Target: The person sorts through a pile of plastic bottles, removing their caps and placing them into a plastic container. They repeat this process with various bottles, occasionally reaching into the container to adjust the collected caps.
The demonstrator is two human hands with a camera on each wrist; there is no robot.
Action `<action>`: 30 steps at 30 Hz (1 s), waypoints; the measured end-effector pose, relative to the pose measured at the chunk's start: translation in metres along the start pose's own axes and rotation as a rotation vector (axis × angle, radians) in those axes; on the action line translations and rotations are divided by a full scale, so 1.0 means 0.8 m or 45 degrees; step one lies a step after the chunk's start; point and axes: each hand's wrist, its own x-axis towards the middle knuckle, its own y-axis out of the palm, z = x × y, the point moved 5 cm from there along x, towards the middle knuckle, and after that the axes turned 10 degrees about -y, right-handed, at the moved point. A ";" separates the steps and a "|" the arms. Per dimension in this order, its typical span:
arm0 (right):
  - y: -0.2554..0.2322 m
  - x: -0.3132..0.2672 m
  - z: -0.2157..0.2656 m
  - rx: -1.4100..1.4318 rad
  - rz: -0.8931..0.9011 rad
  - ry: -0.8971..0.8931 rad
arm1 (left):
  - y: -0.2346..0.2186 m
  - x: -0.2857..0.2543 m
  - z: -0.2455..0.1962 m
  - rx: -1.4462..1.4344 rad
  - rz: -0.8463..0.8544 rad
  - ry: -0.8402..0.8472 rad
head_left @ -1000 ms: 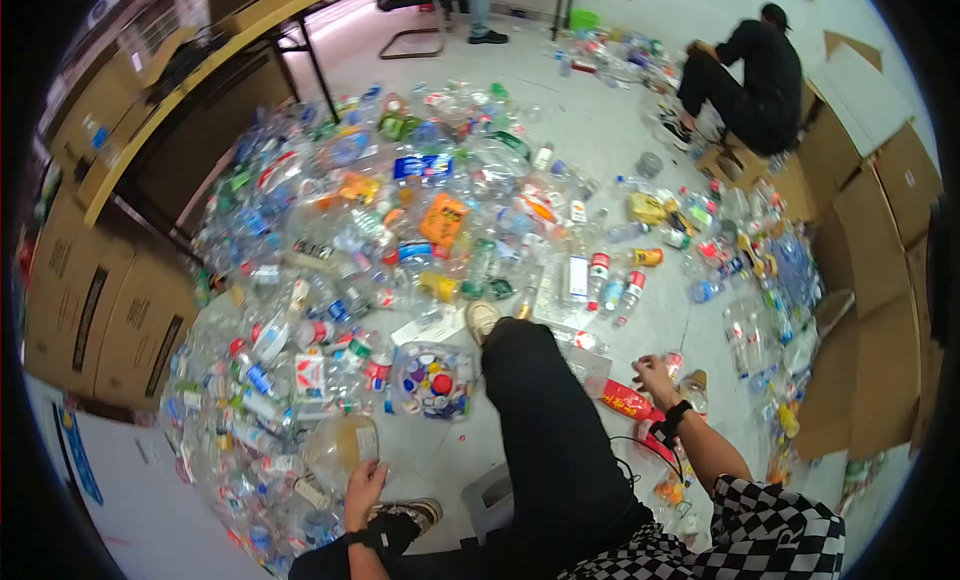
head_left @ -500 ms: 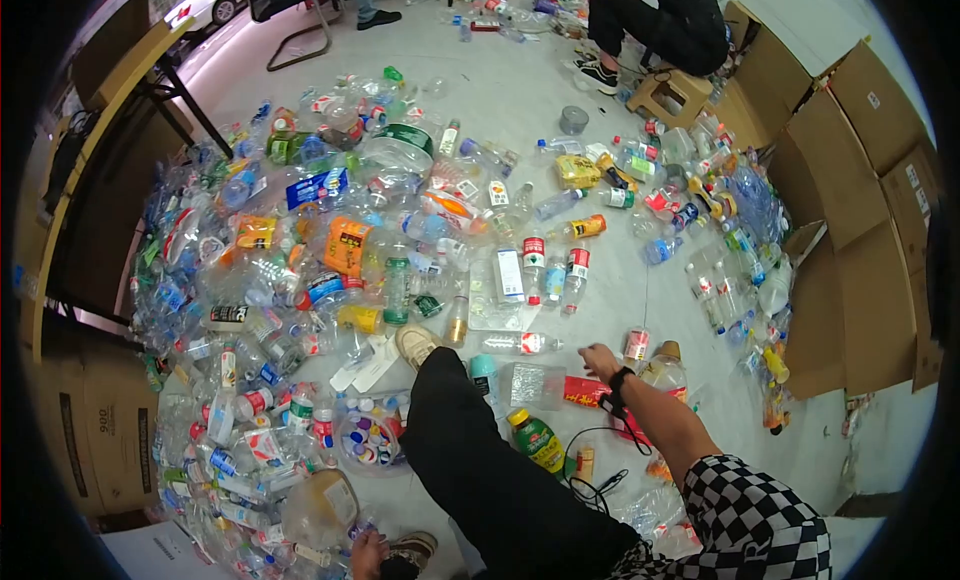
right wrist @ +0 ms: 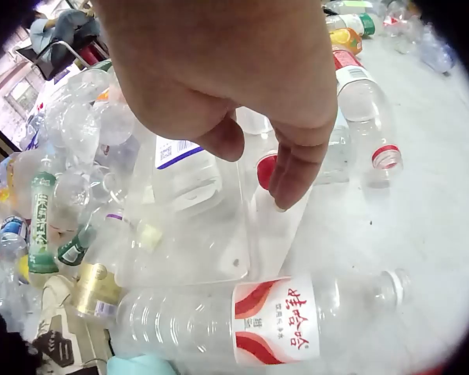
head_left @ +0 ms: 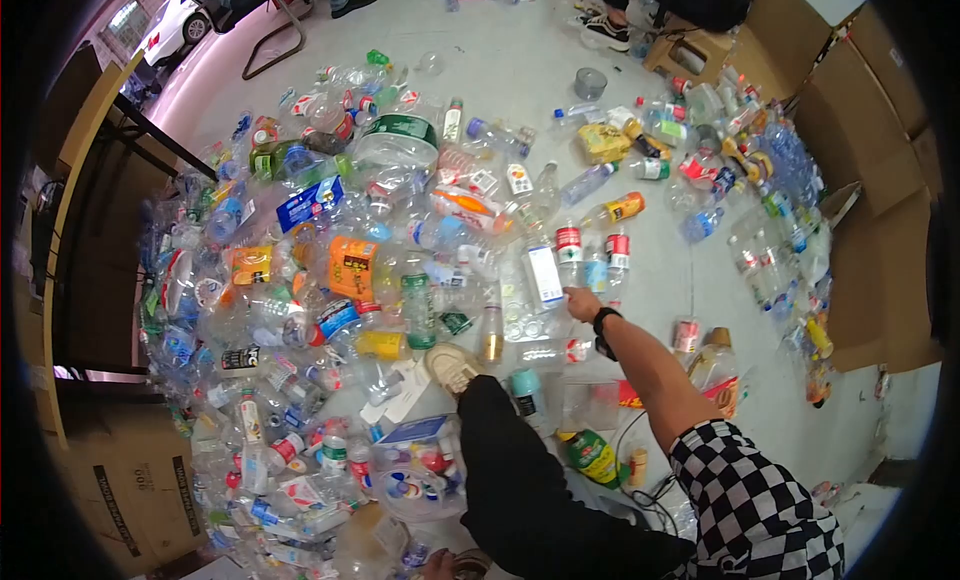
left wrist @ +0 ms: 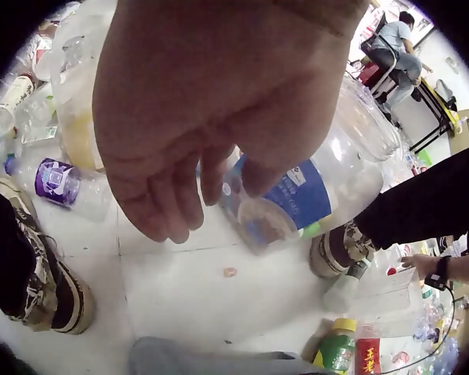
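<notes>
Fingers of my right hand [right wrist: 234, 86] hang half bent, parted from the thumb—I cannot tell whether they touch the red cap [right wrist: 266, 169] just beside them—with a red-and-white-labelled bottle [right wrist: 275, 322] lying nearby on the floor [right wrist: 422, 226]. My left hand [left wrist: 219, 101] hangs loosely curved, visibly gripping nothing, near a blue-labelled clear container [left wrist: 303, 195].

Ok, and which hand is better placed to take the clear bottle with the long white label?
Probably the right hand: its fingers are close to that bottle. The left hand is farther away, across the bent leg.
</notes>
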 end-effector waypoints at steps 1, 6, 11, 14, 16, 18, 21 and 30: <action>-0.005 -0.006 0.010 0.087 0.037 0.083 | 0.020 -0.032 -0.024 0.003 -0.057 0.054; 0.001 -0.011 0.013 -0.150 0.130 -0.015 | 0.003 -0.015 -0.014 0.026 -0.056 0.094; 0.026 -0.024 -0.013 -0.245 0.268 -0.096 | 0.008 -0.024 -0.020 -0.051 -0.069 0.131; 0.040 -0.011 -0.035 -0.297 0.106 -0.264 | 0.012 -0.060 -0.033 0.060 -0.145 0.241; 0.033 -0.020 -0.018 -0.316 0.147 -0.144 | 0.032 -0.111 -0.069 0.096 -0.244 0.271; 0.035 -0.023 -0.010 -0.339 0.173 -0.033 | 0.023 -0.100 -0.057 0.148 -0.251 0.300; 0.045 -0.017 -0.028 -0.439 0.173 -0.137 | 0.009 -0.053 -0.001 0.449 -0.147 0.430; -0.078 -0.107 0.096 -0.544 -0.110 -0.203 | 0.014 -0.051 -0.048 0.079 -0.258 0.527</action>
